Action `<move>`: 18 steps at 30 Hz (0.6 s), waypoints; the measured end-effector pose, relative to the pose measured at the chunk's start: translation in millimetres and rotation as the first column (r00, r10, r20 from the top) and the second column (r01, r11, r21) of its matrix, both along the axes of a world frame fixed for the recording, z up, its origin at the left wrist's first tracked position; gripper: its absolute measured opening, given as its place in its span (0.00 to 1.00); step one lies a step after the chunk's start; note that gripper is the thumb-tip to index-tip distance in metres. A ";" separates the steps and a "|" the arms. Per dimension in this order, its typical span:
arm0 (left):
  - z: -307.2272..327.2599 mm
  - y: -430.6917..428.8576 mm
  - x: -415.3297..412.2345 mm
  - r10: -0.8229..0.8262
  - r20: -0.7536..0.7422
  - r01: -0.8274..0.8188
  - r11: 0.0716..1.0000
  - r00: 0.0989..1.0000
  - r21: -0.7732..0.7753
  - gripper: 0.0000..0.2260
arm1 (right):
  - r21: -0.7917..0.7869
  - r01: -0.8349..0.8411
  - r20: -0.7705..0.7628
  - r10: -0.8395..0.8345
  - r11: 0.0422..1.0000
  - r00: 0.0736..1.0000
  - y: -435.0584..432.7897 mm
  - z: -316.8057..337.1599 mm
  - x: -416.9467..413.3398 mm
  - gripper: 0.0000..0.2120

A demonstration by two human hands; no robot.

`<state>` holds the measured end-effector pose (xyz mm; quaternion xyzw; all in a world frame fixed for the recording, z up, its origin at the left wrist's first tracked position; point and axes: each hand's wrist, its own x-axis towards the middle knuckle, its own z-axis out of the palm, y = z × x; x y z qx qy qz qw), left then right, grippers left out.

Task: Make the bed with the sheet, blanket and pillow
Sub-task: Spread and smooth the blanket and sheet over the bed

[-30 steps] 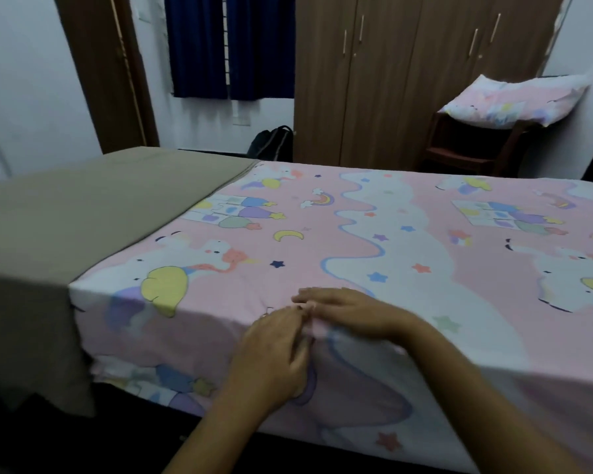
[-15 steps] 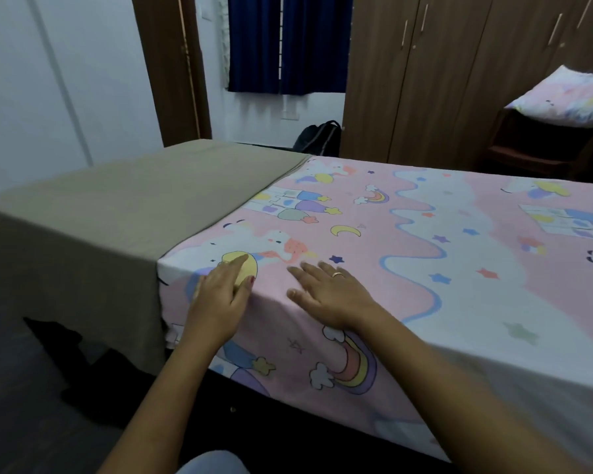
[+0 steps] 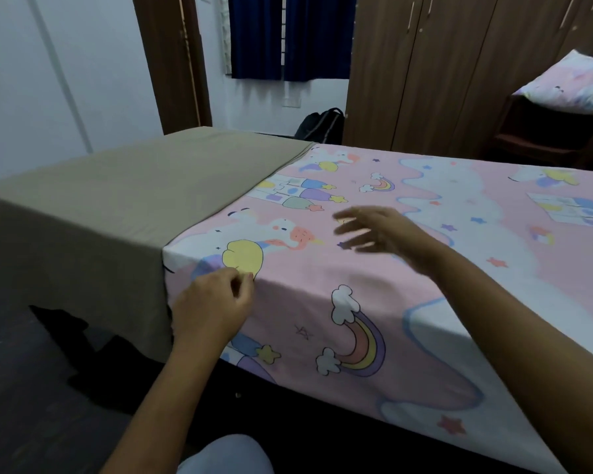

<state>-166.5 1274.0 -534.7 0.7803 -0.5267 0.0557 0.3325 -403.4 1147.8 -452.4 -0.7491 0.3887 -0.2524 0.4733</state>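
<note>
The pink cartoon-print sheet (image 3: pixel 408 302) covers the mattress and hangs over its near side. An olive-brown blanket (image 3: pixel 117 206) lies spread over the left end of the bed and drapes down to the floor. My left hand (image 3: pixel 213 306) sits at the bed's near edge beside the blanket's border, its curled fingertips pinching the sheet. My right hand (image 3: pixel 374 230) hovers just above the sheet with spread fingers, blurred by motion. The matching pillow (image 3: pixel 575 83) rests on a dark wooden chair (image 3: pixel 545 142) at the far right.
A brown wardrobe (image 3: pixel 442 70) stands behind the bed, with a black backpack (image 3: pixel 322 126) on the floor beside it. Blue curtains (image 3: pixel 288 35) and a door frame (image 3: pixel 172 63) are at the back. My knee (image 3: pixel 226 455) shows at the bottom.
My left hand slid from flat on top of the sheet down to the bed's edge and curled its fingers. My right hand lifted off the sheet and swept toward the far right.
</note>
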 end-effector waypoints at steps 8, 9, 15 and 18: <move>16.3 -10.2 -21.9 -0.206 -0.022 0.197 0.955 0.978 -0.220 0.11 | -0.512 -0.355 -0.580 -0.010 0.782 0.814 43.3 -67.0 26.2 0.28; 17.9 -15.9 -22.1 -0.280 0.008 0.276 0.937 0.960 -0.215 0.14 | -0.503 -0.414 -0.593 0.047 0.759 0.804 53.7 -65.9 22.2 0.28; -20.3 -35.8 -20.4 -0.523 0.213 0.508 0.852 0.825 0.125 0.28 | -0.122 -0.337 -0.153 0.318 0.934 0.936 52.7 -12.6 -10.1 0.12; -36.7 -27.5 -16.1 -0.503 0.307 0.534 0.846 0.808 -0.018 0.21 | -0.518 -0.009 -0.447 -0.262 0.855 0.855 8.2 -12.3 -20.9 0.17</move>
